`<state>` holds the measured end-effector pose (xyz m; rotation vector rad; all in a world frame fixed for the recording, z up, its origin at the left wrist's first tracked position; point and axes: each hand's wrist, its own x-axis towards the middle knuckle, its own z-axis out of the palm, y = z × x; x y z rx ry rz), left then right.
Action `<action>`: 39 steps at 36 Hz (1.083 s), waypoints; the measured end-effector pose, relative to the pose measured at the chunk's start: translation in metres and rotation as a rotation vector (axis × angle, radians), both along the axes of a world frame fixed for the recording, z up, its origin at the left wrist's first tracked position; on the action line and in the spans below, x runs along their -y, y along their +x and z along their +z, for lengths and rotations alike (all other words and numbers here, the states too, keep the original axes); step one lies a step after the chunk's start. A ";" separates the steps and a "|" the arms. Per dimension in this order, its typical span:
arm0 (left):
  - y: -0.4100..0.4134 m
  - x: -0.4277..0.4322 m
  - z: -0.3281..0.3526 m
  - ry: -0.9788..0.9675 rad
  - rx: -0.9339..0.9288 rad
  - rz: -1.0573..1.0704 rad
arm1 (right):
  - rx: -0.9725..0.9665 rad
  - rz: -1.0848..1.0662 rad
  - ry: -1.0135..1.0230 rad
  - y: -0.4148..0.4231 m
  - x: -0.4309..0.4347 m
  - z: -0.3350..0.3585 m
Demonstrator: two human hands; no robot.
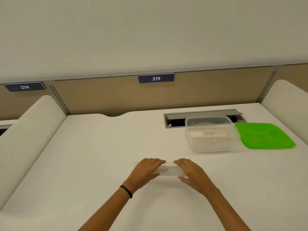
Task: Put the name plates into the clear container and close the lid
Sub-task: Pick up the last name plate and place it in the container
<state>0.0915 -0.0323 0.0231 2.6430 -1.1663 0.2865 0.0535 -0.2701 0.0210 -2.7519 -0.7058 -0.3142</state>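
On the white desk (103,147), the left hand (146,170) and right hand (191,172) both grasp the ends of a name plate (168,170) lettered "ALPHA", while farther right the clear container (210,133) stands open holding a "SIGMA" plate (209,133), its green lid (265,135) lying just beside it.

"SIGMA" on name plate (210,133) in clear container (191,140), "LPHA" on plate (168,170) under hands, partition signs "214" (25,87), "215" (156,78)
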 end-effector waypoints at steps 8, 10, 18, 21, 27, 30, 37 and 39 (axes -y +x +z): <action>0.012 0.004 0.006 -0.207 -0.062 0.234 | 0.046 -0.069 0.035 0.005 0.055 0.015; 0.012 0.007 0.004 -0.232 -0.046 0.275 | 0.048 -0.079 0.047 0.006 0.068 0.018; 0.011 0.025 -0.024 -0.263 -0.188 0.414 | 0.067 -0.238 0.153 0.020 0.123 0.028; 0.007 0.036 -0.042 -0.280 -0.303 0.465 | 0.070 -0.335 0.206 0.029 0.145 0.034; -0.005 0.057 -0.072 -0.360 -0.453 0.570 | 0.098 -0.433 0.265 0.051 0.180 0.048; -0.010 0.064 -0.083 -0.384 -0.507 0.628 | 0.091 -0.455 0.250 0.063 0.194 0.054; -0.003 0.074 -0.092 -0.296 -0.428 0.692 | -0.008 -0.451 0.240 0.091 0.213 0.050; 0.001 0.074 -0.098 -0.258 -0.409 0.684 | -0.048 -0.448 0.258 0.098 0.215 0.046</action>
